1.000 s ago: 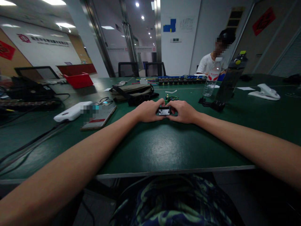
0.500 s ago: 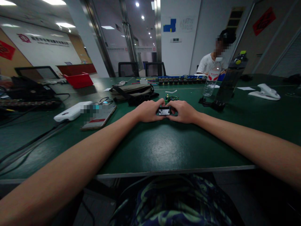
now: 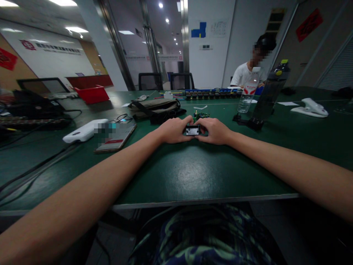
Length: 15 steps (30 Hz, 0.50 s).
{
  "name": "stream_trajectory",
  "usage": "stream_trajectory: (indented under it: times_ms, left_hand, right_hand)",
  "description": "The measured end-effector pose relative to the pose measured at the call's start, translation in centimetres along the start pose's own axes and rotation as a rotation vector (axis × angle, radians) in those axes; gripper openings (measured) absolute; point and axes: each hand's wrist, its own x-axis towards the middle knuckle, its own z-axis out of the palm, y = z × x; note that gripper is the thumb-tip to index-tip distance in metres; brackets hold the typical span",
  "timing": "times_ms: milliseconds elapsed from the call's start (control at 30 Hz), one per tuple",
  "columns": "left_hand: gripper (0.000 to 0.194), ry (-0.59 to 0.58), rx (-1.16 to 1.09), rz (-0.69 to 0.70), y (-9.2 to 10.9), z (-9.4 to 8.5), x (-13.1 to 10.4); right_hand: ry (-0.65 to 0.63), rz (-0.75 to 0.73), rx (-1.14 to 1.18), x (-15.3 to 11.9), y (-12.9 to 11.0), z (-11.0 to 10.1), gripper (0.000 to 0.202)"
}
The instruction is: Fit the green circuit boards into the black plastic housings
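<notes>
A small black-edged rectangular piece with a pale grey face point(image 3: 192, 130) is held between my two hands, just above the green table point(image 3: 190, 169). My left hand point(image 3: 176, 130) grips its left side, thumb at the lower edge. On the other side, my right hand point(image 3: 214, 131) closes round the right end with thumb and bent fingers. The exact kind of the piece is too small to make out. Right behind my fingers lies a green circuit board point(image 3: 202, 115), partly hidden by my right hand.
Left of me are a phone point(image 3: 117, 140) and a white device point(image 3: 85, 130) with cables. A pouch point(image 3: 154, 107) lies behind my left hand. To the right stand a clear water bottle point(image 3: 248, 94), a dark bottle point(image 3: 270, 92) and a white clamp-like object point(image 3: 311, 108). Another person point(image 3: 245, 73) sits across.
</notes>
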Motion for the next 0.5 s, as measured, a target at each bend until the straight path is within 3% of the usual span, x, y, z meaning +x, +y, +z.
stream_trajectory:
  times_ms: [500]
  left_hand:
    - [0.048,0.009,0.010,0.012,-0.09,0.02,0.03]
  right_hand:
    - [0.000,0.001,0.002,-0.01,0.06,0.05,0.024]
